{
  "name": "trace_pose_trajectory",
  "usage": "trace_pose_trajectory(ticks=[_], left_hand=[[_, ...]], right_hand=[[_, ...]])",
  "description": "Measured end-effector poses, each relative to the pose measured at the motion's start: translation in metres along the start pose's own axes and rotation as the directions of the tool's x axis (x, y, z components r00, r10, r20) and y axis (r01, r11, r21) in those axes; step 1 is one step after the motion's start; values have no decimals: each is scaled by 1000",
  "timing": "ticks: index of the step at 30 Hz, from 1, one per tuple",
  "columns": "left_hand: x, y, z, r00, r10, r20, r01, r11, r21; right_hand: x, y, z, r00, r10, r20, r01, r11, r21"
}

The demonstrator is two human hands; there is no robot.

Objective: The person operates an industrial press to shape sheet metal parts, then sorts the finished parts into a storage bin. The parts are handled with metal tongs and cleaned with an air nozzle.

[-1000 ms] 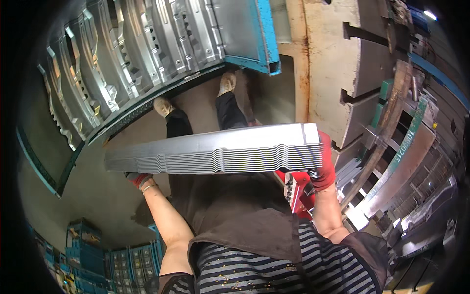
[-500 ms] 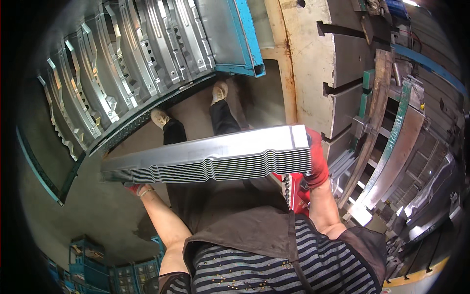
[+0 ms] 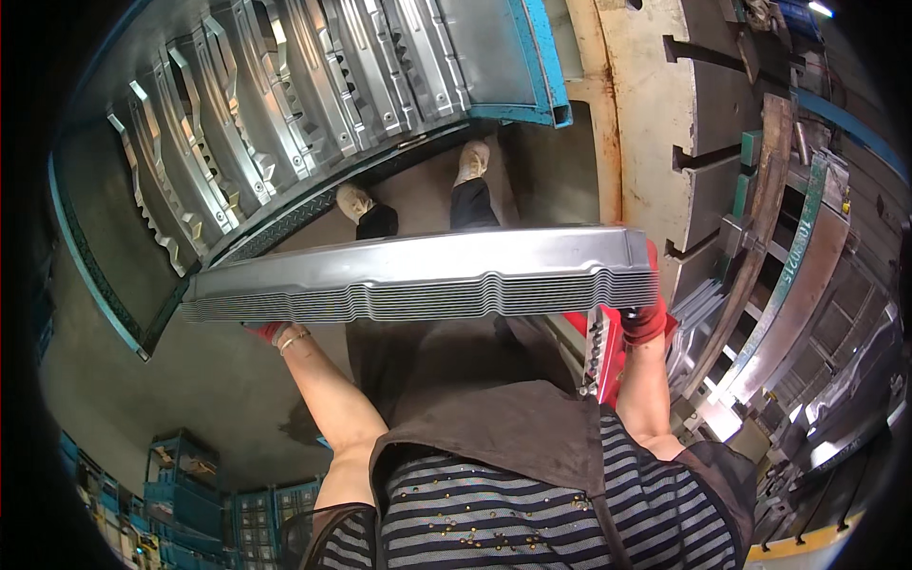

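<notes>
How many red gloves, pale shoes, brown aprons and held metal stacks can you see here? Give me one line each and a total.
Red gloves: 2
Pale shoes: 2
Brown apron: 1
Held metal stack: 1
Total: 6

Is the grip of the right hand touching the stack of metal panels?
Touching. The head view shows the red-gloved right grip around the right end of the stack of metal panels, directly against its edge with no visible gap.
</notes>
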State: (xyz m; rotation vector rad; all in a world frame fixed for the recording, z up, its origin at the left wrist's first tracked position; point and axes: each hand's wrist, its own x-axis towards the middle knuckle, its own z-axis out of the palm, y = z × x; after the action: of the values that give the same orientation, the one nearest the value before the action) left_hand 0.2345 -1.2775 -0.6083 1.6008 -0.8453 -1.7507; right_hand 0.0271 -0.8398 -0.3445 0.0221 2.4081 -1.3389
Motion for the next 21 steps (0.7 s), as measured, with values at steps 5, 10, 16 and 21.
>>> trace_pose_trajectory(ticks=[5, 10, 16, 21], left_hand=[[-27, 31, 27, 1000, -12, 23, 14, 997, -74], [-22, 27, 21, 973, 131, 191, -91, 974, -206], [-52, 26, 41, 928, 312, 204, -324, 946, 27], [-90, 11, 67, 964, 203, 170, -204, 979, -12]], right_hand=[[1, 35, 0, 985, -162, 65, 166, 984, -62], [-9, 79, -3, 992, 122, 33, -125, 982, 140], [-11, 175, -24, 992, -122, -31, 115, 981, -154], [-21, 235, -65, 997, -53, -64, 41, 983, -178]])
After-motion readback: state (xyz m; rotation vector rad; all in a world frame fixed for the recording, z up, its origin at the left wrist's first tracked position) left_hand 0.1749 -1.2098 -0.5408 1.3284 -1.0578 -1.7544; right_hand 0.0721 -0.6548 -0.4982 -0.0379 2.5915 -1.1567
